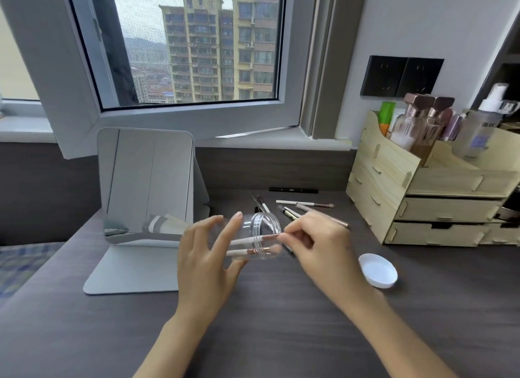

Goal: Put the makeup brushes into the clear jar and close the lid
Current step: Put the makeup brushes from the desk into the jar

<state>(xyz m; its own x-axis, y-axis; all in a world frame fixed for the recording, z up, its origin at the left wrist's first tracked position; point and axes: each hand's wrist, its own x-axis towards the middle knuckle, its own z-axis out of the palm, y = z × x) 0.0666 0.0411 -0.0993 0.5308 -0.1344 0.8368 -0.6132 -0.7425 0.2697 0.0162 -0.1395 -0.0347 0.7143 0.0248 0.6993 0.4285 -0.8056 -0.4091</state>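
Note:
My left hand (pixel 206 261) grips the clear jar (pixel 260 231), tipped on its side above the dark desk with its mouth facing right. One white-handled makeup brush (pixel 247 251) lies inside the jar. My right hand (pixel 315 237) pinches the bristle end of a second brush (pixel 253 239) whose handle reaches into the jar's mouth; a longer brush (pixel 339 221) also pokes out behind that hand. Several more brushes (pixel 304 204) lie on the desk behind the jar. The white lid (pixel 378 270) rests upside down on the desk to the right.
A standing mirror (pixel 149 180) is at the left, close to the jar. A wooden drawer organiser (pixel 422 197) with bottles stands at the right. A black pencil (pixel 294 190) lies by the back wall. An open window frame (pixel 197 116) hangs above the desk.

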